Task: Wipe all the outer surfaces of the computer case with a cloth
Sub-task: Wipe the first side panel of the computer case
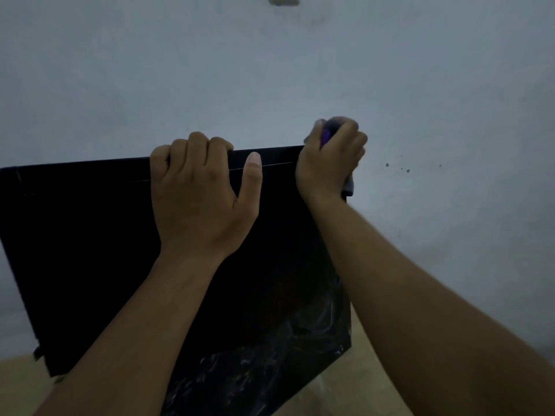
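Head view: black flat-panelled computer case (90, 250) is stood on a tan surface (15, 384), its top edge gripped by the left hand (198, 199). A bunched purple cloth (326, 136) is clenched in the right hand (330, 163) at the case's upper right corner. From there the long top edge runs leftward.

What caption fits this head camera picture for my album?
Left hand grips the top edge of the black computer case while the right hand holds a purple cloth at its corner.
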`<action>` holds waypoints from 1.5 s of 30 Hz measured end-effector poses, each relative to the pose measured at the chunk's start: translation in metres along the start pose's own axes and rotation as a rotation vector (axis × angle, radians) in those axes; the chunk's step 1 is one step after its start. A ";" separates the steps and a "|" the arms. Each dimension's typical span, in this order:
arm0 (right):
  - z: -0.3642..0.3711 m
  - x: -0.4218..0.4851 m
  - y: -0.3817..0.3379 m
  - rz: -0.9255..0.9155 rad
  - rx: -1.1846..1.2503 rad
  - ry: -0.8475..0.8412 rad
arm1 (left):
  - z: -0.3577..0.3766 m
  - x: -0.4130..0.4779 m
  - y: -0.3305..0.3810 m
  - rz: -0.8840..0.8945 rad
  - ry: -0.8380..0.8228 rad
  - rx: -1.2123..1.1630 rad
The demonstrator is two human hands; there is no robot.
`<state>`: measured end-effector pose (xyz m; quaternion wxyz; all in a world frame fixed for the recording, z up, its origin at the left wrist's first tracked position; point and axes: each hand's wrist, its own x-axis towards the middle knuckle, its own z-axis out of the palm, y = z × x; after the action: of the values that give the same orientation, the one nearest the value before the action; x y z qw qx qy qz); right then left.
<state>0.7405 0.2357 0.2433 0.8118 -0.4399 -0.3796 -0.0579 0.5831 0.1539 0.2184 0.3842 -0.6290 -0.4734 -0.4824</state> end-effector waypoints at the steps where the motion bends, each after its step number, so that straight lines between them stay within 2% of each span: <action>1: 0.001 -0.016 0.004 -0.091 0.021 0.015 | 0.000 0.000 0.000 -0.003 0.003 -0.002; 3: -0.002 -0.048 0.015 -0.176 0.050 0.010 | 0.001 0.001 0.000 -0.004 0.006 -0.002; 6: -0.013 -0.083 0.030 -0.312 0.038 -0.101 | 0.003 0.001 0.000 -0.008 0.012 0.015; 9: -0.023 -0.082 0.039 -0.442 0.007 -0.196 | 0.003 0.001 -0.001 -0.004 0.013 0.009; 11: -0.025 -0.068 0.039 -0.444 0.003 -0.212 | 0.002 0.001 -0.001 0.001 0.009 0.003; 14: -0.019 -0.049 0.030 -0.255 -0.022 -0.067 | 0.000 0.000 -0.001 0.004 0.003 -0.014; 16: -0.011 -0.032 0.021 0.000 -0.072 0.024 | 0.000 0.001 -0.001 0.006 -0.002 -0.017; 19: -0.002 -0.001 0.006 0.409 -0.064 0.063 | 0.000 0.000 -0.001 0.008 0.002 -0.015; 21: 0.002 0.008 -0.002 0.538 -0.049 0.086 | 0.000 0.001 -0.001 0.005 -0.002 -0.019; 23: 0.005 -0.004 -0.005 0.439 -0.064 0.116 | 0.001 0.001 -0.001 0.002 0.000 -0.019; 26: 0.003 -0.043 0.002 -0.016 0.003 0.095 | 0.003 0.001 -0.001 -0.001 0.015 -0.002; 29: -0.009 -0.082 0.018 -0.341 -0.033 -0.100 | 0.006 0.002 -0.002 -0.004 0.036 0.025; 33: -0.025 -0.115 0.034 -0.596 -0.070 -0.383 | 0.006 0.002 -0.002 -0.011 0.066 0.032; 36: -0.027 -0.093 0.047 -0.756 -0.045 -0.420 | 0.006 0.002 -0.002 -0.010 0.063 0.029; 39: -0.022 -0.073 0.049 -0.618 0.039 -0.294 | 0.005 0.002 -0.002 -0.006 0.052 0.027; 43: -0.022 -0.076 0.060 -0.256 0.070 -0.058 | 0.006 0.001 -0.003 0.000 0.045 0.015; 45: -0.026 -0.082 0.071 0.011 0.063 0.032 | 0.006 0.001 -0.004 0.002 0.045 0.012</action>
<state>0.7282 0.2392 0.1326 0.8316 -0.4151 -0.3659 -0.0483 0.5810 0.1607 0.2180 0.3990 -0.6161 -0.4666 -0.4934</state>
